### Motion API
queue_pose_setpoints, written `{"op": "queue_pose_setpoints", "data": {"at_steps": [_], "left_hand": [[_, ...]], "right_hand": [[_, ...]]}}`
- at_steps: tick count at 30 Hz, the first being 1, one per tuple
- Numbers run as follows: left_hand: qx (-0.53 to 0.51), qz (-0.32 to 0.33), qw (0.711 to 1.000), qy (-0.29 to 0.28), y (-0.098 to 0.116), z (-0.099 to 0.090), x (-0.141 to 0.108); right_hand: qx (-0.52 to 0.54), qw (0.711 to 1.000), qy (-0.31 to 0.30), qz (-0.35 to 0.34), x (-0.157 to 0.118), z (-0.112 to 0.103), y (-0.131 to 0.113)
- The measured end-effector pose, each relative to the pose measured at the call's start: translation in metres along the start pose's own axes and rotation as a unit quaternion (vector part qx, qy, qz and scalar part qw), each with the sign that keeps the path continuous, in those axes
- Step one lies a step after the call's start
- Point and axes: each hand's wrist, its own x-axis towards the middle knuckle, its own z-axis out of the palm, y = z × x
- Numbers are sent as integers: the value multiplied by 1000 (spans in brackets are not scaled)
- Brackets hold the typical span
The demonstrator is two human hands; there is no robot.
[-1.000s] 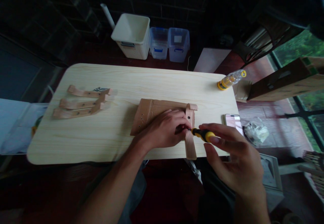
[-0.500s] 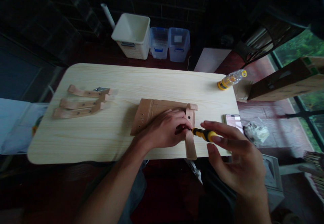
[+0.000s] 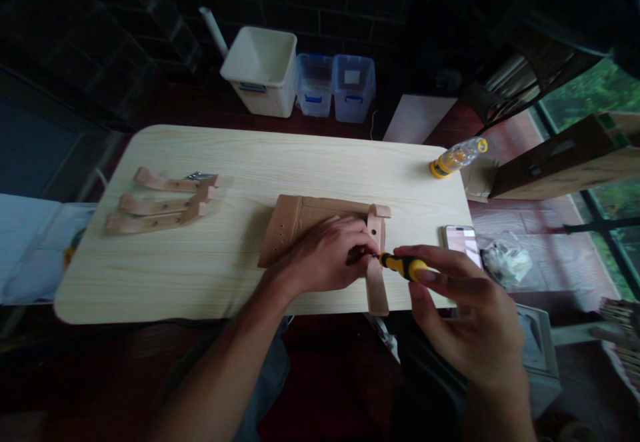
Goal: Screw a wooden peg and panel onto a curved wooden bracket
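My right hand (image 3: pixel 460 309) has its fingers around the handle of a yellow and black screwdriver (image 3: pixel 405 266), whose tip points left. My left hand (image 3: pixel 333 252) rests over a cardboard piece (image 3: pixel 285 222), with its fingertips closed at the screwdriver tip; what they pinch is too small to make out. Beneath those fingertips, a curved wooden piece (image 3: pixel 377 289) lies across the cardboard's right end and reaches toward the table's front edge. One dark hole shows in its upper part.
Three curved wooden pieces (image 3: pixel 160 221) and some small metal parts (image 3: pixel 198 176) lie at the left of the table (image 3: pixel 225 275). A bottle (image 3: pixel 457 157) and a phone (image 3: pixel 462 242) are at the right. Bins (image 3: pixel 270 89) stand behind.
My right hand's fingers have shifted slightly left and closer around the screwdriver handle. My left hand and the wooden piece have stayed in place.
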Motion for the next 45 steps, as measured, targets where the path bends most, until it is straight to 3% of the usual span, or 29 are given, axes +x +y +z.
{"op": "queue_pose_setpoints", "data": {"at_steps": [7,15,34,45], "left_hand": [[2,-5,1000,-6,0,0,0],[7,2,1000,-7,0,0,1],[4,-6,1000,-18,0,-1,-1],[6,-13,1000,-12,1,0,-1]], "right_hand": [[-41,999,6,-33,4,-1,1],[-61,998,-12,-22,0,0,1],[-12,1000,-2,-11,0,2,1],[-89,996,0,-31,1,-3,2]]}}
